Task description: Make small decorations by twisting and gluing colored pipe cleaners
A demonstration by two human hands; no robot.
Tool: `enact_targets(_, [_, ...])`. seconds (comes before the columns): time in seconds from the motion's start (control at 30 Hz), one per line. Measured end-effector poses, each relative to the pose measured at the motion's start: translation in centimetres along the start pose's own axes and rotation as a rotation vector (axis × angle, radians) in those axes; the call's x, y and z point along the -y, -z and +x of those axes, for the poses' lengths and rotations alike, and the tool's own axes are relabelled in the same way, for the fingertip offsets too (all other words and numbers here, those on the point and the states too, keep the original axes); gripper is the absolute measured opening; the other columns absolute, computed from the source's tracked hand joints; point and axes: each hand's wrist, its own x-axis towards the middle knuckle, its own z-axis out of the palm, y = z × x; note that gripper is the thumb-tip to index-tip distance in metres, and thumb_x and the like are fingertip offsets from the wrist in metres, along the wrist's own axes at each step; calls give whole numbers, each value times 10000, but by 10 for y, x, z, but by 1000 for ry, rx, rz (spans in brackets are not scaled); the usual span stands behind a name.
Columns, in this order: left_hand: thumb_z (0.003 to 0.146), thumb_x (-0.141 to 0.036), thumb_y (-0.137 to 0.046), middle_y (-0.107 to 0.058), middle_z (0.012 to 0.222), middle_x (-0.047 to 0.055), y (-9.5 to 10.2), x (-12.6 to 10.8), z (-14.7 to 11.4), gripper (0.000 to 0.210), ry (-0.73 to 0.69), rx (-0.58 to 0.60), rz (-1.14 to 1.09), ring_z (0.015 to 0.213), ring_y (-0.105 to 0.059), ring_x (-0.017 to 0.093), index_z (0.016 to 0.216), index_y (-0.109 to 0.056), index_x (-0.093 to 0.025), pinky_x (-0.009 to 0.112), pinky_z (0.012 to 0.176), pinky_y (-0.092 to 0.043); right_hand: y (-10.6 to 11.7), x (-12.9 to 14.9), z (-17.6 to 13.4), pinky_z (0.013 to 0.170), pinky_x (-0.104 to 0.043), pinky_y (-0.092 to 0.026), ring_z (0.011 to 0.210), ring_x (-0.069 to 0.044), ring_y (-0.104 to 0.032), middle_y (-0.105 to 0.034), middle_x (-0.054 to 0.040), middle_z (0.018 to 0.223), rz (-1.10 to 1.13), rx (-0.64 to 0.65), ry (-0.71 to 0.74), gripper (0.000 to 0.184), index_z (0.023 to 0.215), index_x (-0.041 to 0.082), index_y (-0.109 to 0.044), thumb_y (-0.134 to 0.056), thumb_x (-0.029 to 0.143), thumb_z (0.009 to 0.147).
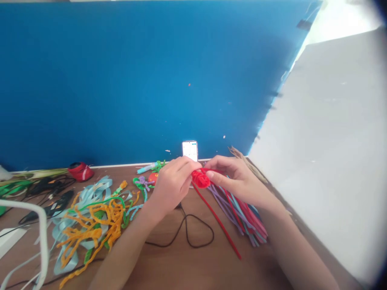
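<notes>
Between my two hands is a coiled bundle of red pipe cleaner [201, 179], held above the table. My left hand [175, 177] pinches its left side with closed fingers. On the other side, my right hand [234, 175] grips it with thumb and fingers. One straight red stem [220, 223] trails from the coil down to the lower right. Beneath my right hand lies a bunch of pipe cleaners [250, 225] in purple, light blue, red and pink. Parts of the coil are hidden by my fingers.
A lit phone [190, 150] leans against the blue partition [151, 80]. Orange pipe-cleaner pieces [111, 217] and pale blue ribbon [65, 229] are heaped at left. A black cable [198, 246] loops across the table [169, 270]. A white tube [44, 237] stands at front left.
</notes>
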Motion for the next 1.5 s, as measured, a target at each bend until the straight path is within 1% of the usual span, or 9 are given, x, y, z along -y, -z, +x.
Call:
enact_targets(0.2, [977, -154, -480, -710, 942, 52, -7, 4, 0, 173, -29, 24, 56, 873, -608, 168, 993, -649, -189, 304, 757, -433, -1, -7, 3, 657, -263, -435, 724, -121, -543, -643, 1, 807, -35, -16, 22, 160, 860, 172, -638, -681, 323, 892])
enact_targets(0.37, [970, -154, -475, -697, 919, 51, -7, -2, 0, 195, 85, 35, -84, 866, -606, 167, 992, -666, -185, 301, 769, -450, 0, -8, 4, 657, -266, -441, 714, -122, -552, -640, 0, 796, -51, -19, 30, 127, 842, 171, -622, -650, 279, 903])
enact_targets(0.5, [967, -274, -536, -705, 909, 31, -4, -9, 3, 167, 333, 99, -349, 820, -620, 144, 1011, -675, -195, 268, 742, -475, 1, -7, 3, 654, -267, -447, 718, -129, -572, -659, -9, 806, -59, -38, 34, 148, 858, 167, -645, -665, 308, 896])
enact_targets(0.67, [980, -504, -466, -735, 869, 87, -10, -8, 5, 427, 698, 206, -973, 628, -653, 130, 1111, -629, -131, 229, 549, -479, 2, -7, 4, 645, -260, -434, 694, -119, -562, -659, -2, 771, -96, -55, 29, 181, 819, 166, -643, -638, 318, 918])
enact_targets(0.77, [974, -535, -457, -753, 851, 131, -15, -5, 6, 493, 808, 242, -1135, 566, -648, 127, 1097, -639, -93, 213, 497, -463, 3, -9, 4, 662, -267, -446, 710, -126, -576, -656, -6, 778, -101, -66, 7, 207, 818, 165, -631, -630, 344, 923])
enact_targets(0.97, [963, -504, -484, -770, 825, 142, -13, -3, 6, 471, 852, 281, -1255, 532, -646, 125, 1057, -685, -88, 197, 455, -435, 3, -9, 5, 687, -277, -453, 750, -141, -579, -649, -15, 808, -92, -43, 4, 223, 836, 167, -618, -616, 370, 929])
enact_targets(1.17, [964, -623, -306, -765, 812, 164, -11, 2, 7, 671, 838, 337, -1347, 531, -652, 146, 1087, -682, -82, 212, 462, -438, 3, -9, 4, 626, -258, -398, 682, -120, -519, -606, 1, 774, -32, -67, -31, 255, 856, 170, -608, -605, 412, 935])
enact_targets(1.3, [955, -649, -297, -763, 852, 169, -12, 4, 9, 693, 829, 309, -1328, 573, -671, 156, 1131, -661, -86, 205, 460, -446, 5, -11, 3, 603, -255, -366, 653, -109, -480, -585, 10, 761, 0, -70, -35, 254, 874, 173, -611, -601, 418, 940])
enact_targets(1.5, [948, -564, -428, -757, 935, 149, -15, 1, 7, 545, 819, 208, -1250, 691, -704, 180, 1191, -619, -115, 220, 503, -495, 5, -13, 4, 588, -257, -343, 638, -103, -449, -557, 24, 737, -30, -65, -39, 229, 854, 174, -600, -575, 379, 953])
